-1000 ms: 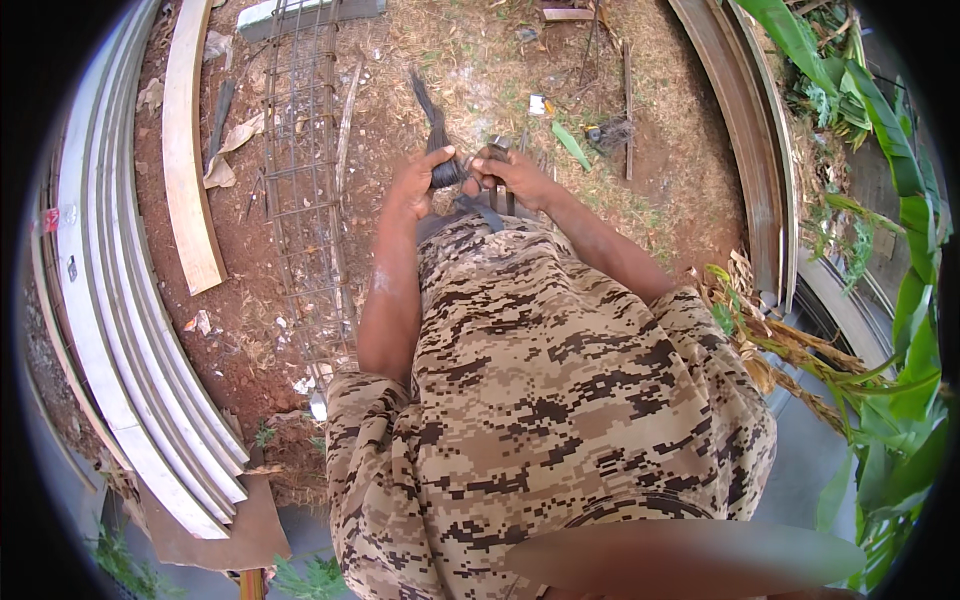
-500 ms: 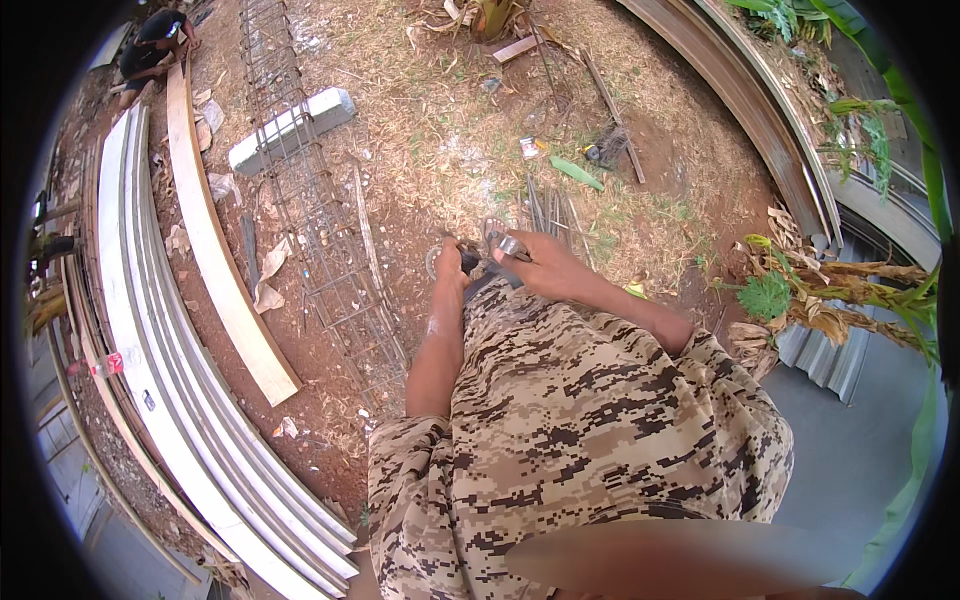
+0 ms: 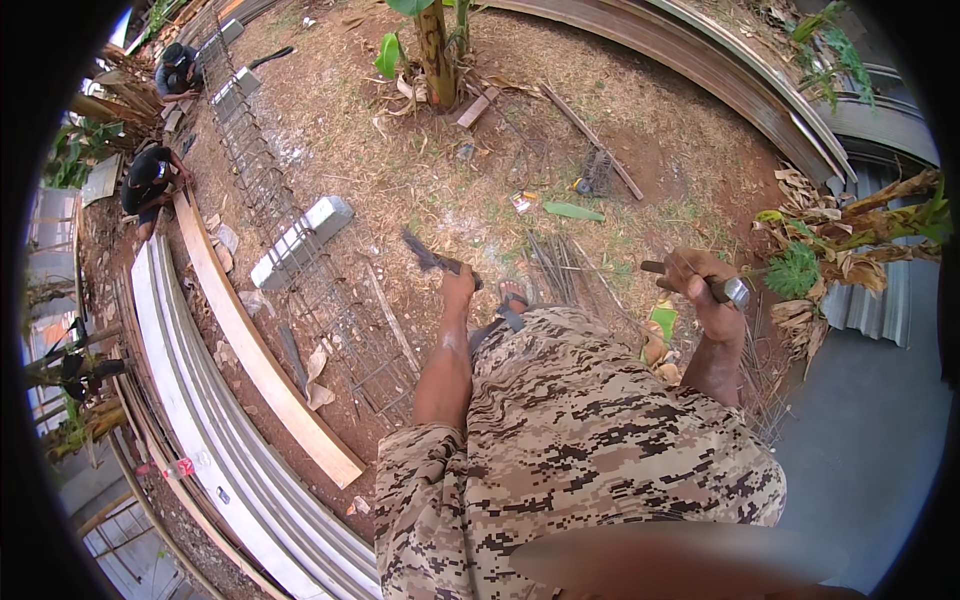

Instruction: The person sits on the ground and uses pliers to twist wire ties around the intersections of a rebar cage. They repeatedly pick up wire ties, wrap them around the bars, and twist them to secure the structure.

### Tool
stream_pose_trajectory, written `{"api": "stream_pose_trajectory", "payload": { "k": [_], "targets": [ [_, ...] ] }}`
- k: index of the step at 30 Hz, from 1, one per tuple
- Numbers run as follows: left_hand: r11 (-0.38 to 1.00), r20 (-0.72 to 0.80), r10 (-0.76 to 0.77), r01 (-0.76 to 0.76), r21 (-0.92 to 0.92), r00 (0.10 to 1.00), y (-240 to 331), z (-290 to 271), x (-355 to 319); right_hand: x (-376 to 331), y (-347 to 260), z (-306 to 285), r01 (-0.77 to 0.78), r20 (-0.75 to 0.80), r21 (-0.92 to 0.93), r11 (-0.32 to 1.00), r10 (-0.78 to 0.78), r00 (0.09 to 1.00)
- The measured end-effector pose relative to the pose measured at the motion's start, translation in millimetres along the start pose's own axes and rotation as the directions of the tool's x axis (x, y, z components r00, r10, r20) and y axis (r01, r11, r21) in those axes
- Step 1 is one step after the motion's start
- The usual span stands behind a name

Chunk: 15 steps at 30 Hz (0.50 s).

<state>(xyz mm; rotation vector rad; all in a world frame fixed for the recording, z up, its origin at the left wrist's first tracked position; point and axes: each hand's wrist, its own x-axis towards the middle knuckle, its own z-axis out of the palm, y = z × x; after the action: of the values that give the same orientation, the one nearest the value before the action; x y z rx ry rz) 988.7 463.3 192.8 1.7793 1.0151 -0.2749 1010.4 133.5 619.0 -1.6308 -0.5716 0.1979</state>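
Note:
My left hand (image 3: 458, 285) is closed round a bundle of thin dark wire (image 3: 428, 254), whose loose ends fan out to the upper left. Out to the right, my right hand (image 3: 703, 283) grips pincers (image 3: 738, 292). Their shiny metal head sticks out on the right of my fist, and two dark handle ends show on its left. On the ground between my hands lie several thin steel rods (image 3: 556, 262). My sandalled foot (image 3: 513, 293) shows beyond the hem of my camouflage shirt.
A long rebar cage (image 3: 265, 170) runs along the left, beside a concrete block (image 3: 302, 242). Farther left lie a plank (image 3: 255, 350) and stacked white metal channels (image 3: 210, 390). Two people (image 3: 150, 175) crouch at the far left. A banana plant (image 3: 436, 55) stands ahead; metal sheets (image 3: 690, 70) lie far right.
My hands, close together before, are now well apart: the right has swung out to the right with the pincers. The view has tilted up, showing a second person and more of the banana plant.

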Motion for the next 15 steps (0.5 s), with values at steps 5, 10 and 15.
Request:
{"api": "stream_pose_trajectory", "payload": {
  "k": [5, 10, 15],
  "targets": [
    [0.839, 0.224, 0.094, 0.044, -0.542, 0.970, 111.5, -30.6, -53.4, 19.6, 59.0, 65.0, -0.025, 0.222, -0.195, 0.980, 0.069, 0.973],
    [0.392, 0.399, 0.293, 0.272, -0.879, 0.869, 155.9, -101.3, -124.7, 37.9, 113.3, 121.0, 0.261, 0.594, -0.222, 0.940, -0.082, 0.800],
    [0.555, -0.044, -0.031, -0.020, -0.832, 0.999, 165.7, -143.7, -132.1, 41.6, 138.2, 155.0, 0.236, 0.782, -0.243, 0.941, 0.047, 0.621]
  ]
}}
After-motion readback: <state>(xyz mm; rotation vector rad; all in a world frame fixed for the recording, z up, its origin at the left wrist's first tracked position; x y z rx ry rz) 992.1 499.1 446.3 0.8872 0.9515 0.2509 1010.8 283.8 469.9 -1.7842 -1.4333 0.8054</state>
